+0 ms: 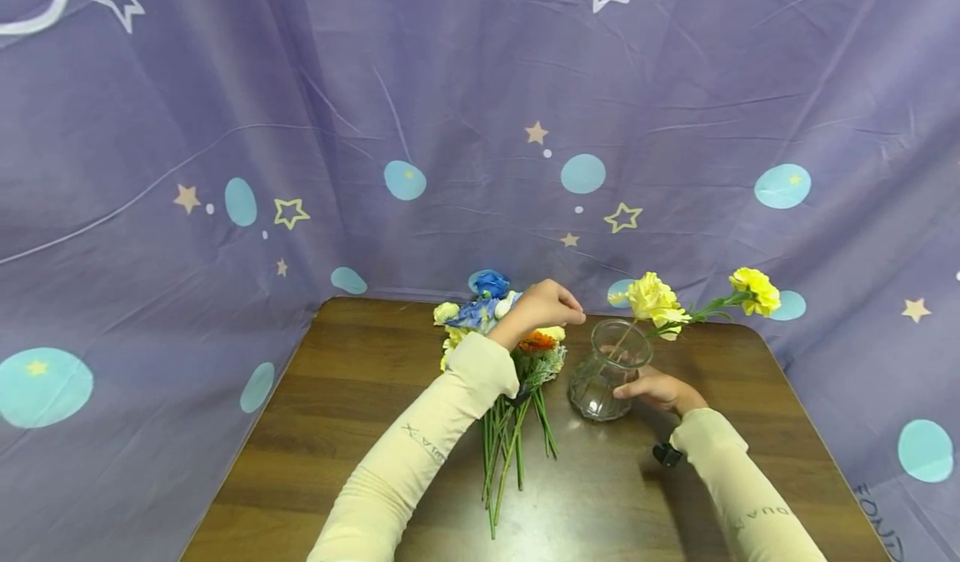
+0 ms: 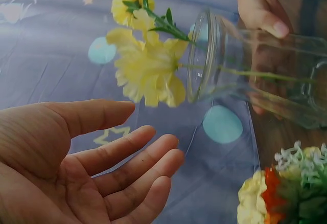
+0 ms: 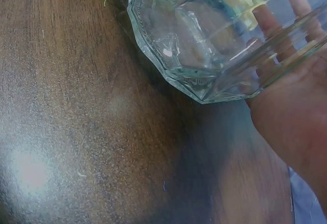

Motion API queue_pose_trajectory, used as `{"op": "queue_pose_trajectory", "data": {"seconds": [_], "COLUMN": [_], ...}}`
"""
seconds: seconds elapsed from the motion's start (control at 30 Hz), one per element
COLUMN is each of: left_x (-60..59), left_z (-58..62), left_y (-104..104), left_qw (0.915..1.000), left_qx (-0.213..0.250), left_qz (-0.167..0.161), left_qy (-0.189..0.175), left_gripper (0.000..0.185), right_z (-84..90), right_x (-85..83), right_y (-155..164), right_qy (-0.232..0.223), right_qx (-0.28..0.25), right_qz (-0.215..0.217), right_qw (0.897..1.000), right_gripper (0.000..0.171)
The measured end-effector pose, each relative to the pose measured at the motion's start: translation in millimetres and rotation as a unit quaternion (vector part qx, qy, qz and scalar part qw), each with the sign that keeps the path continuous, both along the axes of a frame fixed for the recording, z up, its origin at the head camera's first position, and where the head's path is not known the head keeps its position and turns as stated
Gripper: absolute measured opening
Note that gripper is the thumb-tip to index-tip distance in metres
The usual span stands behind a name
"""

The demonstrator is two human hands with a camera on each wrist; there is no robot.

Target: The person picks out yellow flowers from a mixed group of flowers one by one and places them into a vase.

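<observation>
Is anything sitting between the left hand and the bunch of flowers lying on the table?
Nothing visible does. The left hand hovers open just above the flower bunch, with only air between. The glass vase, gripped by the right hand, stands off to the side.

A faceted clear glass vase (image 3: 204,45) fills the frame from twelve to two o'clock, its many-sided base standing on the dark wooden table (image 3: 92,147). The right hand (image 3: 291,116) lies at three to four o'clock against the vase's wall, its fingers (image 3: 265,22) visible through the glass. Yellow shows blurred inside the vase.
</observation>
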State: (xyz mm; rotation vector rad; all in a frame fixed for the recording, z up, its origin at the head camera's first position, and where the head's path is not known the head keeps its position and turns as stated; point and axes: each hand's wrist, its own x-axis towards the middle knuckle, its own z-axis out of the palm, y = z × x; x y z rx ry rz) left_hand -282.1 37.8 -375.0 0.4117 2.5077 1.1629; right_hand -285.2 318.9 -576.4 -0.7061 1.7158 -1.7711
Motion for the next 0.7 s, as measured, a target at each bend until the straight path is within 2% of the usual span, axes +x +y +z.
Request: {"op": "queue_pose_trajectory", "data": {"seconds": [0.2,0.5,0.7], "left_x": [-0.5,1.9,1.5], "left_z": [-3.3,-10.0,-19.0], "left_y": [-14,-32,-52], "left_qw": [0.9998,0.9997,0.9993], "left_qx": [-0.008,0.006,0.016], "left_qz": [0.015,0.022,0.035], "left_qy": [0.012,0.008,-0.005], "left_gripper": [0.017,0.021,0.021], "right_z": [-2.1,-7.5,-4.9], "right_x": [0.7,1.3,2.5], "right_y": [1,1,0], "right_qy": [0.006,0.005,0.002], "right_qx": [-0.013,-0.017,-0.021], "right_qz": [0.004,-0.009,0.0], "right_qw": [1.0,1.0,1.0], "right_gripper": [0.071,0.07,0.071]}}
